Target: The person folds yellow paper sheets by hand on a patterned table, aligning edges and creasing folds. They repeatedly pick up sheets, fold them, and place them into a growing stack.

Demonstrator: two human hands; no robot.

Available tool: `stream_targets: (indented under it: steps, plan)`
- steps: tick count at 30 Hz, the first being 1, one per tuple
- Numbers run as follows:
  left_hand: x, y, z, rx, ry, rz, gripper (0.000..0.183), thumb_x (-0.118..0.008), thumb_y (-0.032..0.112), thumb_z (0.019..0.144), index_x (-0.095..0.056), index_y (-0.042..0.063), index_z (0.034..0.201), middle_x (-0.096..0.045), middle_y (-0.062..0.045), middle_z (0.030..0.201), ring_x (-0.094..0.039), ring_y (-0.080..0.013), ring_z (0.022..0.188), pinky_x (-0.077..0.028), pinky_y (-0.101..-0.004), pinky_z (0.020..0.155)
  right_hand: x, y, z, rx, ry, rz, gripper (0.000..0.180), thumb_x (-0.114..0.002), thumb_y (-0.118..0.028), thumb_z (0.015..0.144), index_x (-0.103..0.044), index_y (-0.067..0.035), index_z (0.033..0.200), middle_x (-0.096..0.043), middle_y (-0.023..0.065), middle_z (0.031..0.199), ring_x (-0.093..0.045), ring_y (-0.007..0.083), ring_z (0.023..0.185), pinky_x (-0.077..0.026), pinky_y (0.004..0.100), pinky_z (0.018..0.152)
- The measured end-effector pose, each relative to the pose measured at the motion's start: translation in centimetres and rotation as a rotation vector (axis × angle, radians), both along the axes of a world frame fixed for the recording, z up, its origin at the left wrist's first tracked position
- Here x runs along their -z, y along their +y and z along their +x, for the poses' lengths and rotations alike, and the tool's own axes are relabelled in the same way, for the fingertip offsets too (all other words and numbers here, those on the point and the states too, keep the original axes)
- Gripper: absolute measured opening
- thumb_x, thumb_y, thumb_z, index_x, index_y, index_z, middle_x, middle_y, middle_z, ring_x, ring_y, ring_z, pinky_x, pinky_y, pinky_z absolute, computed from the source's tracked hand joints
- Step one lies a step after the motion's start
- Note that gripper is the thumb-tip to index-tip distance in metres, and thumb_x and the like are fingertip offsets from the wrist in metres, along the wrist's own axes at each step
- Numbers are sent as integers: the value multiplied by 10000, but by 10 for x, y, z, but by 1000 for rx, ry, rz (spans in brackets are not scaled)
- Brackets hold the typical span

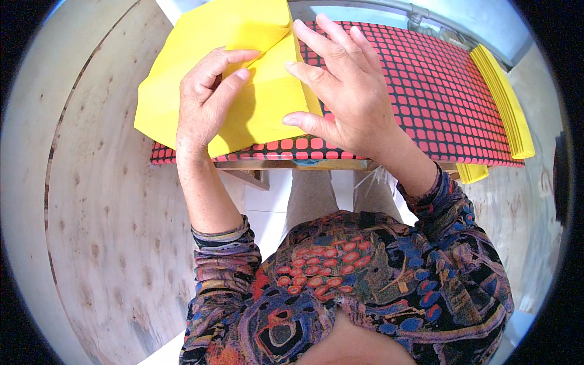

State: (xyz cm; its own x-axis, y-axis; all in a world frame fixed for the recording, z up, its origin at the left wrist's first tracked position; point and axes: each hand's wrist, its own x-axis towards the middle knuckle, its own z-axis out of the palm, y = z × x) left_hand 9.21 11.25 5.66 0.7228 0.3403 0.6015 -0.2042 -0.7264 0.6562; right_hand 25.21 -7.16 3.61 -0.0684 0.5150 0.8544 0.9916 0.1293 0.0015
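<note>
A thick stack of yellow paper sheets (273,98) lies before me on the table, reaching over its front edge at the left. A folded yellow flap (260,27) lies across its upper part, with a slanting edge. My left hand (205,91) is over the stack, its index fingertip and thumb by the flap's lower corner. Whether they pinch the corner or only touch it is unclear. My right hand (346,82) hovers at the stack's right edge, fingers spread and holding nothing. Its fingertips are close to the paper; contact cannot be told.
A red and black checked cloth (424,91) covers the table. Folded yellow strips (502,100) lie along its right end, and another yellow piece (472,172) hangs below the front edge. Plywood panels (105,205) stand at the left. A pipe (414,18) runs behind the table.
</note>
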Motion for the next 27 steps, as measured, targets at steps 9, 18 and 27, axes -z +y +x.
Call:
stream_targets:
  steps: [9, 18, 27]
  plan:
    - [3, -5, 0, 5, -32, -96, 216, -690, -6, 872, -712, 15, 1086, -649, 12, 940, -583, -69, 846, -468, -227, 731, 9, 28, 1, -29, 22, 57, 564, -745, -537, 815, -710, -48, 1094, -547, 187, 1428, -456, 380, 1381, -312, 590, 1139]
    - [14, 0, 9, -167, -215, -130, 36, -675, 13, 954, -675, 14, 990, -684, -26, 962, -592, -45, 798, -472, -194, 697, 8, 20, 7, -24, -25, 166, 501, -753, -458, 833, -706, -36, 1098, -578, 201, 1380, -487, 387, 1341, -334, 571, 1127]
    - [14, 6, 4, -70, -184, -9, 135, -646, -12, 937, -705, 22, 1053, -697, -60, 1110, -630, -79, 925, -507, -234, 824, 13, 29, 2, -19, 41, 96, 541, -749, -519, 812, -713, -56, 1090, -562, 184, 1410, -464, 378, 1375, -329, 579, 1131]
